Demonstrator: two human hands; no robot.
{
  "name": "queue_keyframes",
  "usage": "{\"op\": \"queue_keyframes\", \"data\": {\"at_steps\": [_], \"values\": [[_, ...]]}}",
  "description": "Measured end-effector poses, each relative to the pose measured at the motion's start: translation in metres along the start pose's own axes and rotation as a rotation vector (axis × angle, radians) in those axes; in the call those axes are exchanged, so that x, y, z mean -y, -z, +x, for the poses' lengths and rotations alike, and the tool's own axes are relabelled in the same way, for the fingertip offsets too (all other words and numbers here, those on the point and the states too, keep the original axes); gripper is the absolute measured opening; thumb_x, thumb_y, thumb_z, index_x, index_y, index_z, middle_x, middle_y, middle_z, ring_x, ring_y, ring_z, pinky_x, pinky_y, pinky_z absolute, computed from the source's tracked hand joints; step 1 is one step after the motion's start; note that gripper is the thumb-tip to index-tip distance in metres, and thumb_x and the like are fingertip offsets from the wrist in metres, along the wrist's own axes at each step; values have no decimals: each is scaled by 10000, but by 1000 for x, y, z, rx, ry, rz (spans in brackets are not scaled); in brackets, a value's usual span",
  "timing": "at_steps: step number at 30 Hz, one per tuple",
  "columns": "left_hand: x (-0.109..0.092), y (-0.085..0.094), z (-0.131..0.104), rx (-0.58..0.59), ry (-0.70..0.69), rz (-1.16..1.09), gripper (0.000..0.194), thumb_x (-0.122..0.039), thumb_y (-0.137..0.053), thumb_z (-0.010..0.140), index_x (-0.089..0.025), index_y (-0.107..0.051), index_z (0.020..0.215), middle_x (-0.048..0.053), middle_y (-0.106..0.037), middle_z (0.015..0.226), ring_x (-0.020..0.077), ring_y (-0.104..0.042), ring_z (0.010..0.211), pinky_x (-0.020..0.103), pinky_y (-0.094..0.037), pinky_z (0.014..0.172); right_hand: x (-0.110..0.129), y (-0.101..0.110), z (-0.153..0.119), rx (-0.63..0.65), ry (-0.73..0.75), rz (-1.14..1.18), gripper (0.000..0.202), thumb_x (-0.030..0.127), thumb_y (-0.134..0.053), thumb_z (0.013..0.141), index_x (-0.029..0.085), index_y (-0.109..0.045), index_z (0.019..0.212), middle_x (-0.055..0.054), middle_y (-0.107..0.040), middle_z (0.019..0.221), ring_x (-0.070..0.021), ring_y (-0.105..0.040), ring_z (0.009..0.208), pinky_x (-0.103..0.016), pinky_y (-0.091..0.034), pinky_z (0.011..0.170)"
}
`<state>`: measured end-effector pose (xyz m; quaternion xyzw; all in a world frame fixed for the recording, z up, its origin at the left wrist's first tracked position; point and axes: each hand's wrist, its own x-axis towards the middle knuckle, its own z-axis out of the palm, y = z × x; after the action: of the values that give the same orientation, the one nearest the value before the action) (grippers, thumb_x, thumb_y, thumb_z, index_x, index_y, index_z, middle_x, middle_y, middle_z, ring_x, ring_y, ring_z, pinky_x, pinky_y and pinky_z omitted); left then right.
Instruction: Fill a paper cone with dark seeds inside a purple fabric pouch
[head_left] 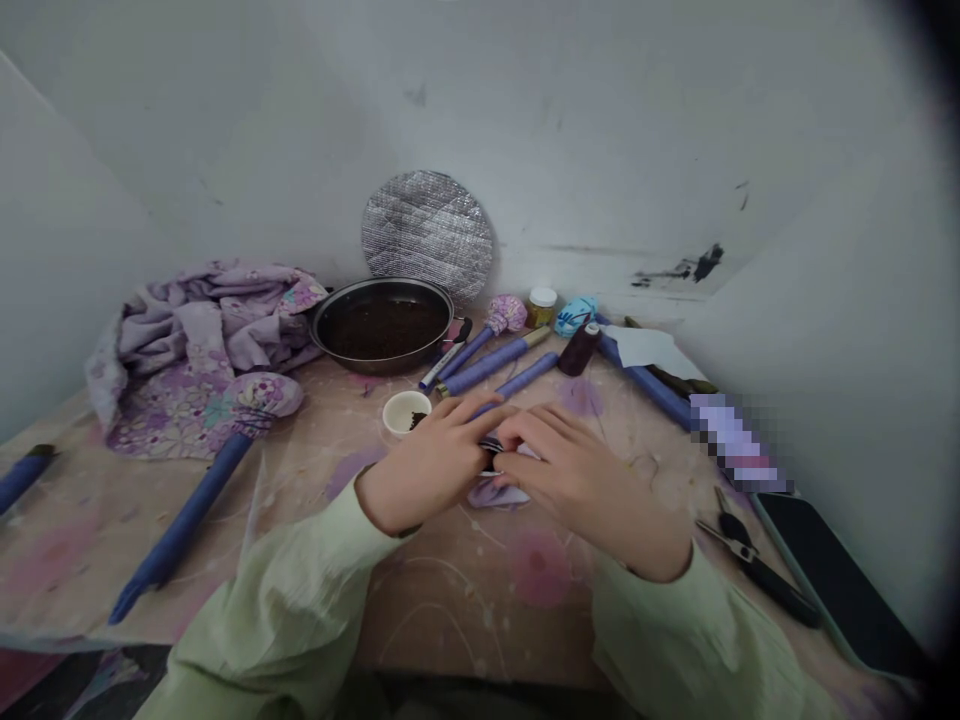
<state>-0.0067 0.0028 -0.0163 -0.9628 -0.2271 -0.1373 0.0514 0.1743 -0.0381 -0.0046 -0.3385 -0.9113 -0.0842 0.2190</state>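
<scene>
Near the middle of the table, my left hand [442, 455] and my right hand [574, 470] meet over a small piece of pale purple cloth [499, 494]. The fingers of both are bent around something dark with light stripes, mostly hidden beneath them. A small white bowl [396, 413] with a few dark bits inside stands just beyond my left hand. Behind my fingers lie blue wrapped sticks [529, 375] and a dark spool of thread [579, 350].
A black pan [381, 325] of dark contents sits at the back, beside bunched floral cloth [217, 330]. A cloth-headed blue stick [191, 510] lies left. Pliers [761, 570] and a phone [840, 585] are at right. The wall [600, 130] rises behind.
</scene>
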Motion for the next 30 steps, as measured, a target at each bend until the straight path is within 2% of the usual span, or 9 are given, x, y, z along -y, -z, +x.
{"op": "queue_keyframes", "data": {"at_steps": [3, 5, 8, 11, 13, 15, 20, 25, 30], "values": [[3, 2, 1, -33, 10, -51, 110, -225, -674, 780, -125, -702, 818, 140, -527, 1319, 332, -429, 1279, 493, -455, 996, -4, 1, 0, -9, -26, 19, 133, 199, -557, 882, 158, -595, 761, -39, -560, 865, -168, -484, 836, -312, -416, 758], [6, 6, 1, -119, 6, -164, 110, -232, -658, 796, -132, -690, 827, 143, -535, 1300, 309, -452, 1259, 477, -447, 1006, -7, 4, -1, -52, -36, 23, 156, 204, -543, 891, 157, -598, 753, -43, -560, 857, -164, -493, 827, -312, -422, 757], [11, 15, 1, -284, 18, -383, 99, -231, -636, 815, -151, -647, 873, 125, -549, 1265, 225, -516, 1198, 402, -456, 1007, -11, 10, -2, -104, -56, 33, 192, 229, -527, 901, 160, -607, 741, -43, -546, 823, -154, -500, 783, -310, -433, 732], [14, 18, 1, -366, 96, -564, 261, -256, -695, 766, -156, -582, 979, 118, -563, 1241, 189, -549, 1163, 349, -479, 979, -16, 13, -2, -135, -80, 99, 220, 259, -504, 914, 165, -628, 757, -46, -544, 815, -148, -514, 765, -300, -451, 709], [16, 15, 2, -339, 131, -637, 423, -285, -706, 760, -162, -534, 1126, 113, -586, 1223, 183, -572, 1135, 329, -502, 942, -20, 12, -3, -139, -114, 145, 222, 260, -495, 917, 168, -639, 773, -52, -550, 832, -152, -527, 779, -298, -465, 706], [18, 9, 4, -279, 139, -660, 464, -299, -662, 804, -170, -499, 1219, 100, -615, 1199, 169, -598, 1096, 309, -510, 916, -24, 10, -4, -121, -157, 182, 191, 241, -517, 904, 166, -643, 783, -57, -554, 853, -155, -536, 793, -301, -475, 715], [21, -1, 8, -187, 117, -622, 375, -294, -606, 854, -159, -527, 1194, 86, -651, 1145, 165, -612, 1074, 307, -478, 949, -35, -1, -5, -88, -188, 265, 137, 227, -567, 875, 162, -649, 786, -52, -545, 873, -148, -544, 791, -297, -485, 716], [24, -6, 9, -158, 102, -586, 510, -340, -635, 829, -155, -456, 1269, 118, -612, 1215, 186, -592, 1122, 315, -472, 957, -39, -15, -2, -102, -181, 265, 161, 235, -566, 875, 157, -655, 767, -53, -547, 856, -153, -559, 784, -309, -490, 712], [26, -12, 9, -101, 111, -585, 483, -324, -633, 829, -171, -455, 1252, 98, -609, 1232, 176, -597, 1119, 297, -471, 945, -40, -22, -7, -121, -163, 313, 155, 242, -575, 872, 164, -653, 763, -37, -546, 836, -129, -554, 741, -280, -492, 667]]}}
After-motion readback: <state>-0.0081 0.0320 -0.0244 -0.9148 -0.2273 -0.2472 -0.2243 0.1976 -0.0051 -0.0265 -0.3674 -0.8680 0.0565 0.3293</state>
